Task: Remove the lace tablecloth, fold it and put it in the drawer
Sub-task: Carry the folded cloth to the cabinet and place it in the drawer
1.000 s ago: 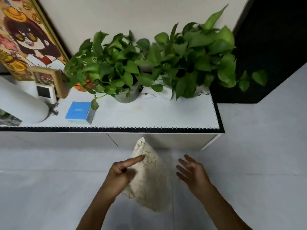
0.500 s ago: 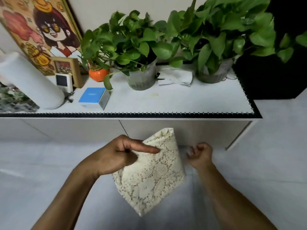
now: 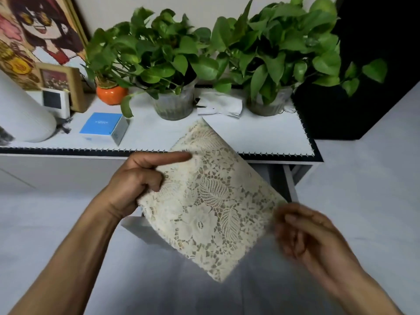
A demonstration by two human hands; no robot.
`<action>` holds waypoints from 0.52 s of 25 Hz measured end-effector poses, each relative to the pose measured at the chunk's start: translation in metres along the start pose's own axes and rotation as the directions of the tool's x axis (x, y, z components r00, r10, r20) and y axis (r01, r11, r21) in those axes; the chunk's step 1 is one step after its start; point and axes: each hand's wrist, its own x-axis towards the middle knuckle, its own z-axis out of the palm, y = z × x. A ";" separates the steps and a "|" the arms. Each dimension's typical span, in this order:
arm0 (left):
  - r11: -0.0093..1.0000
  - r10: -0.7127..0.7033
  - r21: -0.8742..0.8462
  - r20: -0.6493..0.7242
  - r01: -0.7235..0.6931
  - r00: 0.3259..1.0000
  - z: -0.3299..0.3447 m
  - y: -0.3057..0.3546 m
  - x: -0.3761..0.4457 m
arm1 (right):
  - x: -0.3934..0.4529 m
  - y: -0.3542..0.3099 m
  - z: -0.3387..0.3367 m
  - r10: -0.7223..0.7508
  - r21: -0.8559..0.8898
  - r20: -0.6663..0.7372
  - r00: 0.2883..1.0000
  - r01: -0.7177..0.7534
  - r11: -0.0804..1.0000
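My left hand [image 3: 138,180] grips the folded cream lace tablecloth [image 3: 211,201] by its left edge, with the index finger stretched across its top. The cloth hangs tilted in front of the white cabinet [image 3: 56,171]. Beneath it the drawer stands pulled out: a corner of its white front [image 3: 138,226] shows under the cloth and its right side rail [image 3: 288,180] shows beside it. My right hand [image 3: 306,235] is blurred, fingers curled, close to the cloth's right corner and the drawer's right end. Whether it holds anything is unclear.
On the cabinet top [image 3: 261,137] stand two potted green plants [image 3: 175,64] [image 3: 279,48], an orange pot [image 3: 111,94], a blue box [image 3: 104,128], a crumpled white cloth [image 3: 220,105], a white cylinder [image 3: 20,114] and a small picture frame [image 3: 61,83]. Grey floor [image 3: 363,178] lies around it.
The drawer has come out of the cabinet. My right hand moved back from the cabinet front toward me. The cloth rose and came closer, still held by my left hand.
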 end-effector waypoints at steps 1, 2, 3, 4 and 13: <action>0.998 -0.031 -0.063 -0.023 0.029 0.999 0.005 -0.006 0.002 | 0.011 -0.019 0.002 -0.179 -0.212 -0.142 0.974 0.147 0.966; 0.992 -0.044 -0.119 -0.025 0.040 0.999 0.011 -0.013 0.004 | 0.028 -0.032 0.005 -0.272 -0.413 -0.181 0.945 0.178 0.893; 0.988 -0.046 -0.147 -0.020 0.042 0.999 0.016 -0.020 0.005 | 0.046 -0.035 0.008 -0.220 -0.513 -0.129 0.967 0.125 0.849; 0.987 -0.053 -0.150 -0.022 0.049 0.998 0.019 -0.027 0.006 | 0.060 -0.034 0.011 -0.072 -0.521 -0.067 0.995 0.027 0.853; 0.954 -0.299 -0.031 -0.060 0.298 0.952 0.010 -0.060 0.006 | 0.076 0.011 -0.025 0.558 -0.073 -0.018 0.830 -0.557 0.827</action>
